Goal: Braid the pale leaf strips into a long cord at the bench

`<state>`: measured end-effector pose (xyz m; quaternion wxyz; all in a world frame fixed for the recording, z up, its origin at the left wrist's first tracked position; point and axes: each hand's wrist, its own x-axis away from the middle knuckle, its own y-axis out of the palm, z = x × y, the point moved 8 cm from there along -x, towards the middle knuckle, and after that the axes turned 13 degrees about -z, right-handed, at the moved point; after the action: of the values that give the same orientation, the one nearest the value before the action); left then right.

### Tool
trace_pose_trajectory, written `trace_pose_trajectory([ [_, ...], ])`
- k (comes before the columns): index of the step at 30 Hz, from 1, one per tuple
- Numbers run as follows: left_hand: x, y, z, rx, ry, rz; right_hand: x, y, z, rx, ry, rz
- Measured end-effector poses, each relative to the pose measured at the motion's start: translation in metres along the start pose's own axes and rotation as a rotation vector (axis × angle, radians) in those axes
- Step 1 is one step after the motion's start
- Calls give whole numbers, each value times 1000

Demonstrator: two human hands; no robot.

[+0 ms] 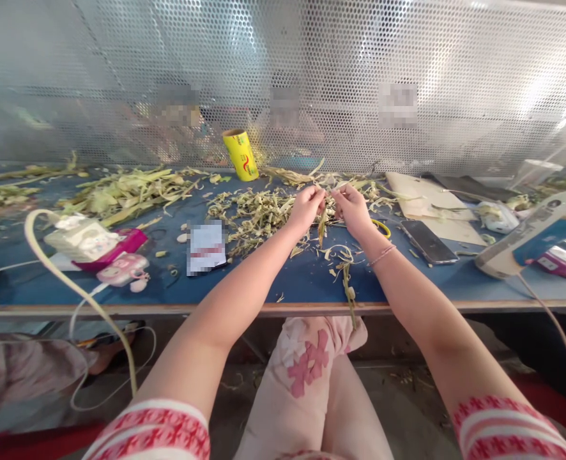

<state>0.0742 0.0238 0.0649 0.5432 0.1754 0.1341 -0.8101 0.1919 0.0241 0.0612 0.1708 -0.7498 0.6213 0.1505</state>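
My left hand (pixel 308 207) and my right hand (pixel 352 209) are raised over the middle of the blue table, fingertips pinched close together. Between them they grip a thin piece of dried plant (pixel 328 193), largely hidden by the fingers. A brownish-yellow leaf (pixel 322 231) hangs just below my left hand; whether it belongs to that piece I cannot tell. Under and behind both hands spreads a loose heap of curled, pale green plant scraps (pixel 259 214). A stringy stalk (pixel 347 281) droops over the table's front edge nearer me.
A yellow cardboard tube (pixel 241 156) stands at the back by the perforated metal screen (pixel 340 76). More stalks (pixel 130 191) lie to the left, near a white-and-pink device (pixel 91 243). At right are a phone (pixel 428 242), cardboard (pixel 431 207) and a white appliance (pixel 527 233) with a cord.
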Motion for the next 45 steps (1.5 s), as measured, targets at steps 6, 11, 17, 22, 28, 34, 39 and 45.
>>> trace_pose_trajectory([
  [6, -3, -4, -17, 243, -126, 56, 2, -3, 5, -95, 73, 48],
  [11, 1, -10, -20, 449, -187, 114, 2, -7, 9, -204, 128, 103],
  [17, -2, -6, -10, 501, -112, 44, 2, -4, 8, -207, 127, 94],
  [22, -4, -1, -9, 481, -66, -29, 1, -6, 8, -176, 103, 109],
  [28, -4, -1, -10, 456, -49, -32, 2, -4, 6, -146, 91, 71],
  [34, -4, -11, -12, 436, -47, 92, 3, 8, 1, -75, 82, -58],
  [39, -3, -14, -8, 394, -1, 125, 5, 15, 1, -92, 124, -123],
  [45, -3, -3, 3, 222, 90, 6, 8, 10, 5, -356, 221, -56],
])
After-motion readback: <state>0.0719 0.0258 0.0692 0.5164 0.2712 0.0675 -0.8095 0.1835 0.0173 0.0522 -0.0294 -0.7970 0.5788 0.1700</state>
